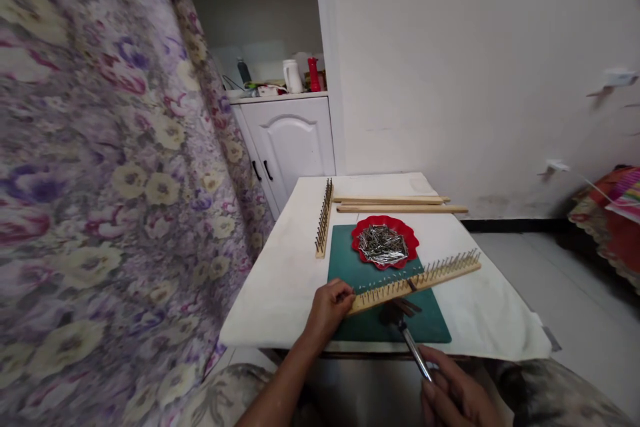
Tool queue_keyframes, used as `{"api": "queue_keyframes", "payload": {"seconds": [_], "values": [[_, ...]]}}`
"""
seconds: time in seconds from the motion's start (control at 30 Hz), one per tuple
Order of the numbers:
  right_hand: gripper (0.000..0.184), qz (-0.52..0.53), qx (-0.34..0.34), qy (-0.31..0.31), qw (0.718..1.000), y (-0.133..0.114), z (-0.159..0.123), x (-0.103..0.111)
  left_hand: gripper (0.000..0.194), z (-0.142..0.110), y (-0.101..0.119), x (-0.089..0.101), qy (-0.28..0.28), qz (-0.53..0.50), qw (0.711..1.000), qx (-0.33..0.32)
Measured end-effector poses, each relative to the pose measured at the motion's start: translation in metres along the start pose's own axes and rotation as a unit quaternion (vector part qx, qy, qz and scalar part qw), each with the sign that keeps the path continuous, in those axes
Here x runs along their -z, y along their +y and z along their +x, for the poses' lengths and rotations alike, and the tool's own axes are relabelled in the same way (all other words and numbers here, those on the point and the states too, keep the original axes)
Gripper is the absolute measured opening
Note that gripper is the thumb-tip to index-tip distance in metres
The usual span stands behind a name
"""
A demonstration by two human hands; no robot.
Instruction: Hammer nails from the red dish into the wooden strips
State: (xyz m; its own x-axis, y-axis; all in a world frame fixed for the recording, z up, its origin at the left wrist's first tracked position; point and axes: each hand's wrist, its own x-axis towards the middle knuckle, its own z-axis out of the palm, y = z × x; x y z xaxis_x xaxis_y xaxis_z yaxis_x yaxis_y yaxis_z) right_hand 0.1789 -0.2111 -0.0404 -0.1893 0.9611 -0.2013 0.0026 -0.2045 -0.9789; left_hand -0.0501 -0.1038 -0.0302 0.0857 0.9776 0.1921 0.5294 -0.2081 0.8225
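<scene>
My left hand (pixel 331 303) is closed at the near left end of a wooden strip (pixel 387 291) with many upright nails. Its fingertips are pinched there; whether a nail sits between them is too small to tell. In my right hand (pixel 453 390) is a hammer (pixel 414 350) by its shiny metal handle, the dark, blurred head just in front of the strip. The strip slants across a green mat (pixel 345 257), its right end reaching past the mat. Behind it, a red scalloped bowl (pixel 413 240) holds a heap of loose nails (pixel 383 245).
Another nail-studded strip (pixel 324 220) lies at the left of the cloth-covered table (pixel 280 280). Two plain wooden strips (pixel 400 209) lie along the back. A flowered curtain (pixel 125 180) hangs at left; a white cabinet (pixel 295 137) and wall (pixel 425 80) stand behind.
</scene>
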Motion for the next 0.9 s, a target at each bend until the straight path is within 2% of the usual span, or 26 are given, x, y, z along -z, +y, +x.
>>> {"api": "queue_keyframes", "payload": {"seconds": [0.13,0.23,0.43,0.67,0.9], "values": [[0.055,-0.041,0.029,-0.056,0.997,-0.046,0.012,-0.015,0.01,-0.001,-0.003,-0.002,0.003,0.003,1.0,-0.003],[0.049,-0.056,0.043,-0.073,0.995,-0.063,0.027,-0.026,0.01,-0.001,-0.005,-0.003,0.003,0.002,1.0,-0.002],[0.043,-0.077,0.066,-0.085,0.991,-0.061,0.043,-0.034,0.01,-0.001,-0.009,-0.005,0.002,0.001,1.0,-0.005],[0.049,-0.089,0.074,-0.076,0.99,-0.05,0.048,-0.037,0.01,-0.002,-0.008,-0.005,0.002,-0.003,1.0,0.0],[0.045,-0.122,0.081,-0.09,0.985,-0.055,0.049,-0.037,0.013,-0.002,-0.006,-0.004,-0.003,-0.004,1.0,-0.006]]}}
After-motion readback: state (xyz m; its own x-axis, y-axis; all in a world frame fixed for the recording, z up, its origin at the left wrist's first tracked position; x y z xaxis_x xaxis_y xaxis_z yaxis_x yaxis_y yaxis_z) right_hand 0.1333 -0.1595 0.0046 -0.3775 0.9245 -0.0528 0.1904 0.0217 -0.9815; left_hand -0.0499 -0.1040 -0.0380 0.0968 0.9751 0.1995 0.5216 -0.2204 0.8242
